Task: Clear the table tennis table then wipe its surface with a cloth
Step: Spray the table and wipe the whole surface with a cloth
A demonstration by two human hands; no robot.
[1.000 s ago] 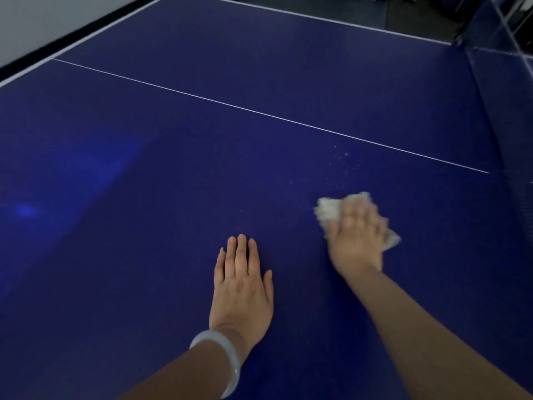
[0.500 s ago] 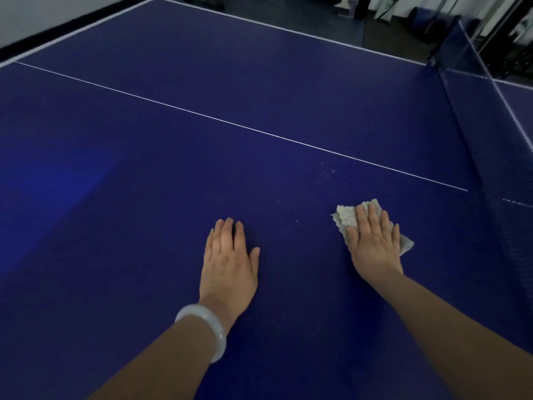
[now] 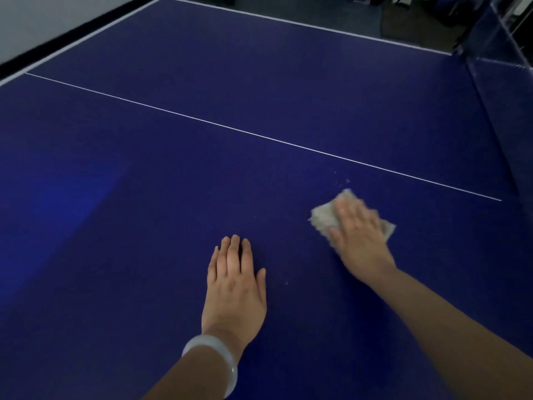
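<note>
cloth (image 3: pixel 323 219) under r. hand (image 3: pixel 359 235) fingers (image 3: pixel 346 207)

Pale bangle (image 3: pixel 215 360) worn at wrist, lower centre of view; smooth, translucent white. White wall (image 3: pixel 57 21) at upper left, meeting dark baseboard strip (image 3: pixel 72 33) that runs diagonally. Dark floor (image 3: pixel 331 10) visible at top centre. Dim, indistinct objects (image 3: pixel 418 18) standing on floor at upper right; type cannot be determined. Blue padded barrier (image 3: pixel 501 82) along right edge of view, tilted in frame, upper rim catching light. Bright vertical strips (image 3: pixel 519 13) at far upper right, blurred.
</note>
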